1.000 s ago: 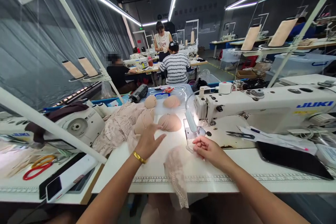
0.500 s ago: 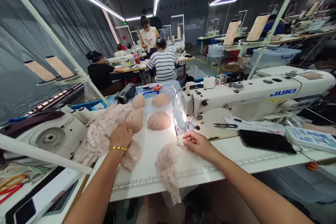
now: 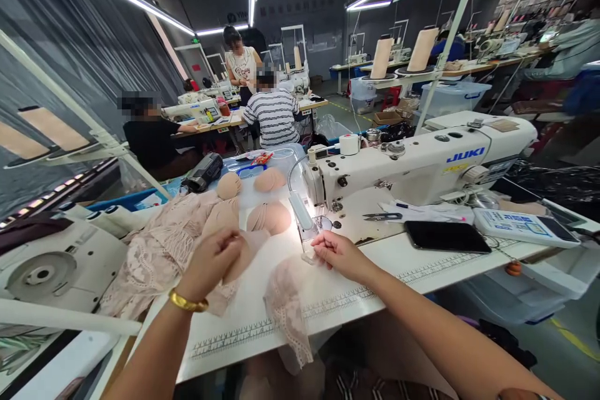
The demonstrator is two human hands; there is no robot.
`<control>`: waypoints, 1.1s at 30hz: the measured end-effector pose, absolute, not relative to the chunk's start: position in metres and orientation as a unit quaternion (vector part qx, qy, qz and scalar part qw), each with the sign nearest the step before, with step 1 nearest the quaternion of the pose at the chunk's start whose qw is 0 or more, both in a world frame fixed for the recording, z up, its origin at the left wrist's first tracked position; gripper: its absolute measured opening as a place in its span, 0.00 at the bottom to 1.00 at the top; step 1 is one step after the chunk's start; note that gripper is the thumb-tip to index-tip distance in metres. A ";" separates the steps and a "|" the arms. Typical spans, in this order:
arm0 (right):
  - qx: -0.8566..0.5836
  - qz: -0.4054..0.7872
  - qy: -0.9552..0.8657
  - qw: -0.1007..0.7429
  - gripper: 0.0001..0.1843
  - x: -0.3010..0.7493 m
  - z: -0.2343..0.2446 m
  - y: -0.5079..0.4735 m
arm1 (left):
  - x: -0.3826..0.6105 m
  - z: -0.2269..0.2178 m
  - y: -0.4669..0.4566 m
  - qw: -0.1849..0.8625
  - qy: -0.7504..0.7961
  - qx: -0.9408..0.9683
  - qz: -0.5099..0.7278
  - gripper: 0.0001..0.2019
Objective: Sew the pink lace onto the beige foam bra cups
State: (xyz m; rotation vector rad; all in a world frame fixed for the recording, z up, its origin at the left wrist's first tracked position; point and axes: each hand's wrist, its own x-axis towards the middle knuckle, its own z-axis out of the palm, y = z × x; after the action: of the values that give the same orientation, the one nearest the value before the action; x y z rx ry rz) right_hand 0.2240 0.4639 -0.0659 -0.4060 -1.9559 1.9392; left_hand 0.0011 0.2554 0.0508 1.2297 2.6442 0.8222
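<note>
While left hand (image 3: pixel 213 265) pinches sheer fabric (image 3: pixel 256 242), right hand (image 3: pixel 341 256) grips lace (image 3: pixel 287 303), overhanging table edge (image 3: pixel 229 356)

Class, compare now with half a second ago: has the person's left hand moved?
Yes. Judged against the sewing machine at right, the left hand has shifted rightward, closer to it.
</note>
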 end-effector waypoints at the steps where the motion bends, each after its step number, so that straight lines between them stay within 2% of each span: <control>1: -0.139 0.686 -0.692 0.178 0.25 0.225 -0.065 0.464 | 0.016 0.049 0.260 0.139 0.839 0.444 0.281 0.17; 2: -0.134 0.686 -0.693 0.177 0.26 0.226 -0.065 0.463 | 0.031 0.045 0.266 0.201 0.815 0.466 0.281 0.16; 4: -0.125 0.691 -0.690 0.177 0.28 0.228 -0.063 0.460 | 0.056 0.037 0.280 0.249 0.794 0.491 0.258 0.13; 8: -0.118 0.693 -0.688 0.182 0.27 0.231 -0.059 0.450 | 0.080 0.026 0.300 0.209 0.809 0.510 0.203 0.11; 11: -0.127 0.672 -0.702 0.199 0.21 0.234 -0.049 0.442 | 0.081 0.028 0.301 0.185 0.806 0.528 0.190 0.11; 14: -0.104 0.636 -0.739 0.196 0.15 0.240 -0.023 0.434 | 0.077 0.039 0.298 0.172 0.746 0.606 0.218 0.20; 16: -0.073 0.604 -0.774 0.176 0.15 0.245 0.001 0.428 | 0.076 0.049 0.297 0.241 0.666 0.658 0.257 0.23; 19: -0.025 0.575 -0.808 0.126 0.16 0.254 0.038 0.422 | 0.076 0.059 0.298 0.403 0.542 0.671 0.306 0.19; 22: 0.003 0.563 -0.824 0.069 0.17 0.261 0.066 0.419 | 0.076 0.059 0.297 0.466 0.474 0.665 0.339 0.19; 26: 0.027 0.528 -0.848 0.036 0.16 0.265 0.087 0.424 | 0.073 0.052 0.290 0.490 0.448 0.655 0.361 0.21; 29: 0.027 0.479 -0.876 0.041 0.17 0.263 0.094 0.429 | 0.070 0.047 0.280 0.495 0.491 0.621 0.359 0.25; 31: 0.020 0.437 -0.896 0.071 0.16 0.259 0.095 0.430 | 0.067 0.046 0.274 0.454 0.541 0.605 0.367 0.24; 33: 0.024 0.374 -0.915 0.147 0.16 0.254 0.091 0.429 | 0.065 0.048 0.269 0.351 0.610 0.602 0.379 0.21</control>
State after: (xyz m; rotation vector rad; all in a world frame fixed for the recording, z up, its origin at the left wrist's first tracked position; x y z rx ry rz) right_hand 0.2545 0.4287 0.0906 0.0685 -2.6339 1.0775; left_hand 0.0650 0.2691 0.0482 1.5581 1.5785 0.9807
